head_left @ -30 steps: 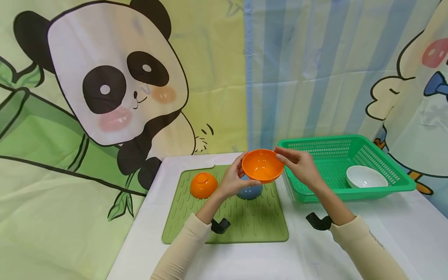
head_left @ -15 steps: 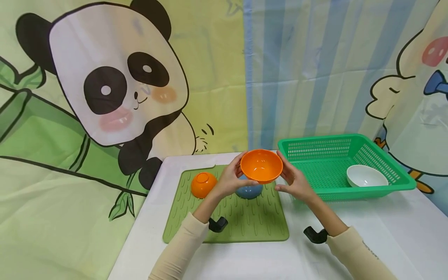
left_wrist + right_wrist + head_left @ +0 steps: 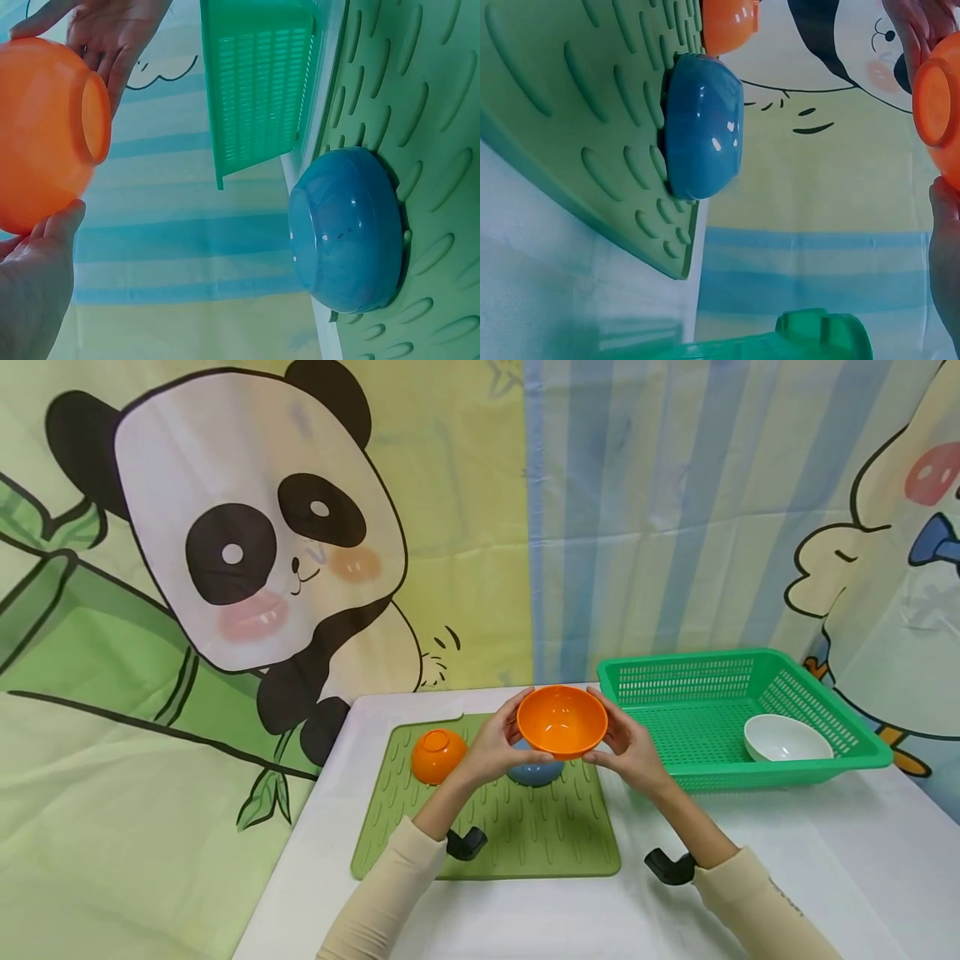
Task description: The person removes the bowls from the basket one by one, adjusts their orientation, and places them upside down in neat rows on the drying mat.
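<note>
An orange bowl (image 3: 562, 722) is held up above the mat between both hands, its inside facing the head camera. My left hand (image 3: 495, 745) grips its left side, thumb low on the wall and fingers behind. On the right side my right hand (image 3: 632, 749) grips it the same way. In the left wrist view the underside of the orange bowl (image 3: 45, 135) shows its round foot. Below and behind it a blue bowl (image 3: 345, 232) lies upside down on the green mat (image 3: 525, 852). A second orange bowl (image 3: 437, 757) sits upside down at the mat's left.
A green plastic basket (image 3: 690, 777) stands on the white table (image 3: 675, 910), right of the mat. Inside its right end rests a white bowl (image 3: 787, 739). A printed curtain (image 3: 465, 527) hangs right behind the table.
The right hand has shifted from the bowl's upper right rim down to its side, thumb now at the lower wall. The held bowl stays almost in place.
</note>
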Available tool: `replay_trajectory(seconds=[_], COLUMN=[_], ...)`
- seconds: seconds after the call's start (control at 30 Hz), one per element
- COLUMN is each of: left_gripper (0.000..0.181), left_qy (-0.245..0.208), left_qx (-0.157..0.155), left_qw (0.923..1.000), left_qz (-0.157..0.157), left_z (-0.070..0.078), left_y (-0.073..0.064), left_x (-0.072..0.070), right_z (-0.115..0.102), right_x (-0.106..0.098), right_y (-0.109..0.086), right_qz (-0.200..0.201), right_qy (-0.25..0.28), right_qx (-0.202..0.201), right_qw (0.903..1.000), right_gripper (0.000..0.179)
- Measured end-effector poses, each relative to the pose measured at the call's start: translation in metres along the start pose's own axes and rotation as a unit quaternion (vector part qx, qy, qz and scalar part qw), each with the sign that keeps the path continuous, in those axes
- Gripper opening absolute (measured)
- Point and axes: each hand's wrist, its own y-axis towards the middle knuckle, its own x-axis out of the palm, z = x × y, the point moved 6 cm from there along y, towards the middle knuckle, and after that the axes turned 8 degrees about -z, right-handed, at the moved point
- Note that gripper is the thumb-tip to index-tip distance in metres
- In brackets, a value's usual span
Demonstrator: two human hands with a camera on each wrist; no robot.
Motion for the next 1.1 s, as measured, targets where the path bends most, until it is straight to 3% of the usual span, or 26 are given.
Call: replay_trajectory(seconds=[0.27,0.47,0.6,0.7,0.77,0.83,0.87,0.97,1.1], left_gripper=[0.093,0.09,0.095,0.106,0.114,0.121,0.123,0.122,0.114], left_qy=[-0.016,0.006,0.076,0.172,0.254,0.335,0.374,0.48,0.582], left_qx=[-0.013,-0.024,-0.024,0.01,0.053,0.104,0.13,0.2,0.248], left_qw=[0.9998,0.9996,0.9968,0.9849,0.9654,0.9361,0.9181,0.8543,0.7744], left_qz=[-0.003,-0.012,-0.002,0.015,0.02,0.02,0.018,0.004,-0.016], left_z=[-0.003,-0.006,-0.018,-0.025,-0.025,-0.021,-0.018,-0.011,-0.01], left_y=[-0.002,-0.005,-0.006,-0.007,-0.008,-0.01,-0.011,-0.014,-0.017], left_x=[0.0,0.0,-0.005,-0.011,-0.012,-0.011,-0.009,-0.001,0.011], right_z=[0.001,0.003,0.003,0.004,0.005,0.006,0.007,0.01,0.016], right_x=[-0.003,-0.006,-0.01,-0.013,-0.014,-0.014,-0.014,-0.013,-0.012], right_y=[0.0,0.0,0.001,0.001,-0.001,-0.003,-0.004,-0.008,-0.012], right_qz=[0.046,0.08,0.098,0.101,0.097,0.084,0.076,0.046,0.018], right_qy=[-0.032,0.016,0.037,0.072,0.101,0.121,0.127,0.127,0.11], right_qx=[0.069,0.156,0.238,0.299,0.332,0.362,0.376,0.416,0.451], right_qw=[0.996,0.9844,0.9656,0.9463,0.9329,0.9204,0.9147,0.8993,0.8853], right_gripper=[0.069,0.055,0.056,0.063,0.068,0.07,0.071,0.074,0.078])
